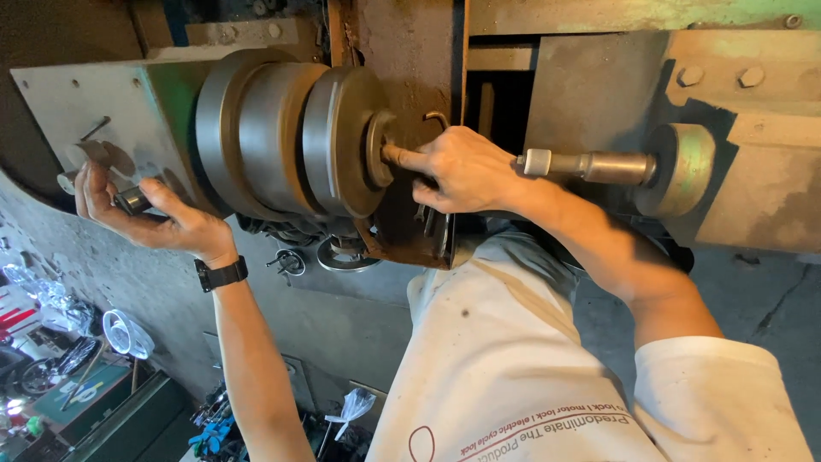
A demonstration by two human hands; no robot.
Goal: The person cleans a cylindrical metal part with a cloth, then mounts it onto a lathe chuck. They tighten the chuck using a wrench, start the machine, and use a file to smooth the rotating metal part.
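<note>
My right hand (462, 171) reaches to the front of a large grey metal chuck (282, 141) on a worn machine; its index finger presses on the chuck's small centre hub (380, 152). Whether it holds anything is hidden. Off to the left, my left hand (141, 210) is curled around a small dark metal cylinder (130, 201), near a grey plate (94, 111). A black watch (221, 274) sits on that wrist.
A steel spindle with a pale tip (590, 167) points left from the machine's right block (684, 167), just behind my right wrist. Metal rings (342, 255) lie below the chuck. Clutter and bags (51, 325) fill the lower left floor.
</note>
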